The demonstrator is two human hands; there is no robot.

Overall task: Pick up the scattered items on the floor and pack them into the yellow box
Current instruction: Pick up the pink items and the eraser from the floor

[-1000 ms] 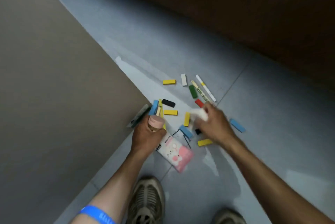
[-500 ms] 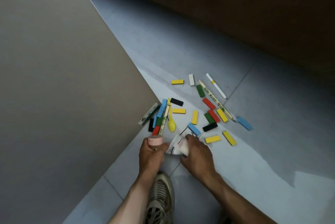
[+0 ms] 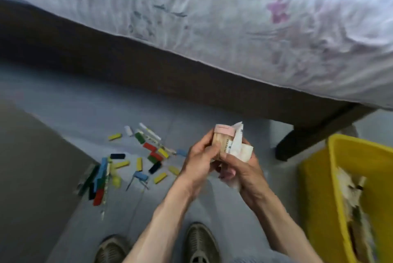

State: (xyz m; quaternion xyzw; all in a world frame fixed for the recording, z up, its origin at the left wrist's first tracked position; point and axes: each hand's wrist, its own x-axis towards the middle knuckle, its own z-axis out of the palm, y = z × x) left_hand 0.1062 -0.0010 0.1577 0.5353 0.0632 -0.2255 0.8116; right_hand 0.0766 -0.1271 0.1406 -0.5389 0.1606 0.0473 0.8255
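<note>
We are noting a bed (image 3: 255, 28) with a pale printed sheet filling the upper frame, its dark frame running diagonally beneath. The grey floor (image 3: 85, 96) is occupying the middle and lower left. The yellow box (image 3: 314, 177) is standing at the lower right edge, already holding some blurred contents we cannot identify.

At centre frame, we are observing both hands raised above the floor. The left hand (image 3: 200, 162) is curling its fingers round a small container with a pink lid (image 3: 223, 137). The right hand (image 3: 244, 169) is gripping crumpled white packets (image 3: 239, 145) pressed against that container.

The scattered coloured blocks (image 3: 148, 156) and pens (image 3: 148, 133) are lying on the floor at centre left, well apart from the box. A second cluster of blocks (image 3: 100, 177) is lying at the lower left, beside a grey panel (image 3: 32, 177).

We are judging the step in hand to be carrying a gathered handful towards the box. The next move is calling for a swing rightward over the rim and a release of both loads. Most items are not yet collected.
</note>
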